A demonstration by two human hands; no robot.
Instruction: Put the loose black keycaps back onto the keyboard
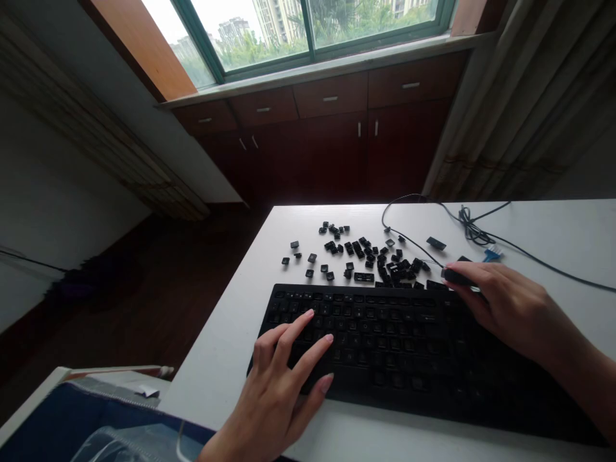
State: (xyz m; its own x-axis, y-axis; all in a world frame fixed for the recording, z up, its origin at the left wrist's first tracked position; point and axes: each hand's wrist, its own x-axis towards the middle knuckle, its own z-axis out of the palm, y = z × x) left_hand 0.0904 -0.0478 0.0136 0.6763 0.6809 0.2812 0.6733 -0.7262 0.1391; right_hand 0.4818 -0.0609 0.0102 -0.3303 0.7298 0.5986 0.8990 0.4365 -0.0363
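Observation:
A black keyboard (356, 346) lies on the white table, and part of its right side is hidden under my right forearm. My left hand (283, 366) rests over the keyboard's left part, fingers spread, fingertips on or just above the keys. Above the keyboard's back right edge, my right hand (510, 301) pinches a small black handle-like piece (457, 277). Fine wires show near its left end, but its kind is unclear. Many loose black keycaps (359, 249) are scattered behind the keyboard, some turned upside down.
A black cable (474, 231) lies bundled at the table's back right, near a small blue piece (492, 254). The white table (231, 340) ends at the left. Below stands a blue-lined container (52, 417) with clear plastic. Wooden cabinets (312, 154) line the window wall.

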